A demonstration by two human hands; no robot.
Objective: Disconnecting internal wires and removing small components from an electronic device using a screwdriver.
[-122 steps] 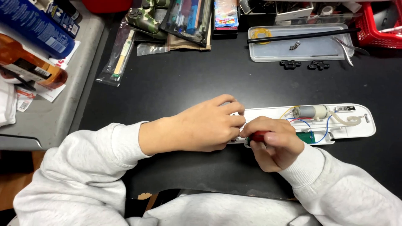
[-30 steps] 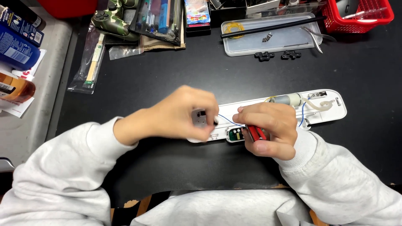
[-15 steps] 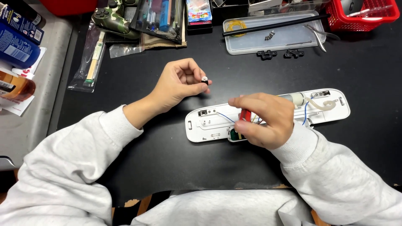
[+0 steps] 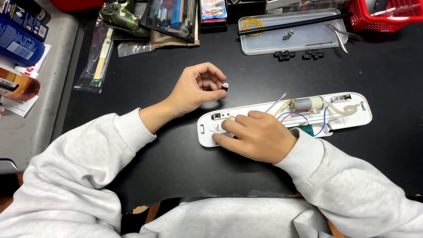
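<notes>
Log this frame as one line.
left hand: pinching small dark part | right hand: resting on open white casing | surface: black table

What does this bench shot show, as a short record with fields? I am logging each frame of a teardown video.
left hand: raised off the table, pinching a small dark part between thumb and fingertip
right hand: resting on the left end of the white device shell, a thin metal tool tip sticking out past the fingers
shell contents: small motor, coloured wires, white tube
behind: clear tray with a black rod
surface: black table
</notes>
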